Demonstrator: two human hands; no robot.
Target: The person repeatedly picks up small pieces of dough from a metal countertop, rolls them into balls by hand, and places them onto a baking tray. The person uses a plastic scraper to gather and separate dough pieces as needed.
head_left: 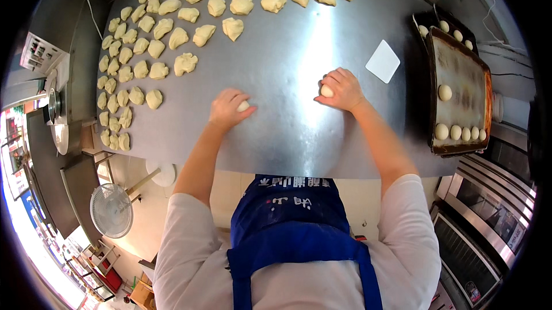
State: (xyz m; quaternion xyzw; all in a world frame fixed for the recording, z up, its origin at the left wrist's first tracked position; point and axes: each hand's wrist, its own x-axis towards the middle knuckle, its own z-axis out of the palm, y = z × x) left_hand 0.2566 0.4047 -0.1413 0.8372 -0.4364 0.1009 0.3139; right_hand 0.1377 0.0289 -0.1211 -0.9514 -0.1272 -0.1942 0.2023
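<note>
On the steel worktop (pixel 270 68), my left hand (pixel 227 108) curls around a small pale dough ball (pixel 243 106). My right hand (pixel 344 90) is cupped over another dough ball (pixel 326 91), farther right on the same surface. Both balls look smooth and rest low against the metal, each partly covered by fingers. Rough-cut dough pieces (pixel 186 64) lie in rows over the left and far parts of the worktop. Right of my right hand lies a white flat scraper (pixel 383 61).
A dark-rimmed baking tray (pixel 460 74) at the right holds several round dough balls (pixel 445 92). Behind it, another tray (pixel 422 21) carries more balls. Ovens (pixel 483 206) stand at the lower right. A white fan (pixel 111 210) is below the worktop's left edge.
</note>
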